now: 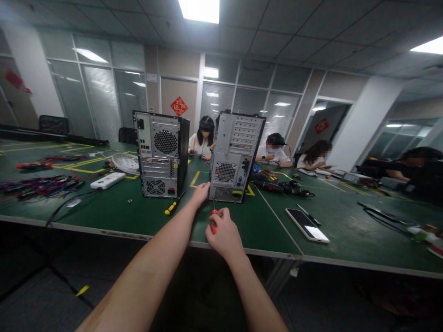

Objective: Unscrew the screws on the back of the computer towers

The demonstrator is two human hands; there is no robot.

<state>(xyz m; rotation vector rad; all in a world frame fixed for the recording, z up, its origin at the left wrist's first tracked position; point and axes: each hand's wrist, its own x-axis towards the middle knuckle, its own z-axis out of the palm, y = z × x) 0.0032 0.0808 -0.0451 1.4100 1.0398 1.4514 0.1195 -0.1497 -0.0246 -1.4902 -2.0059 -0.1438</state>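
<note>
Right hand (224,235) is fisted round a small red screwdriver (214,224), left hand (200,192) fingertips steadying the right-side PC tower (235,157) mid-table. Looks heavy and rigid; I'd grab its frame edges.

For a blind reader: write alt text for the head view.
The right hand holds a red-handled screwdriver at the rear of a grey computer tower, which the left hand touches. A second tower stands left on the green table.

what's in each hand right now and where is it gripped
The right hand grips a red-handled screwdriver by its handle, tip toward the right computer tower. The left hand holds nothing; it touches that tower's lower edge.
</note>
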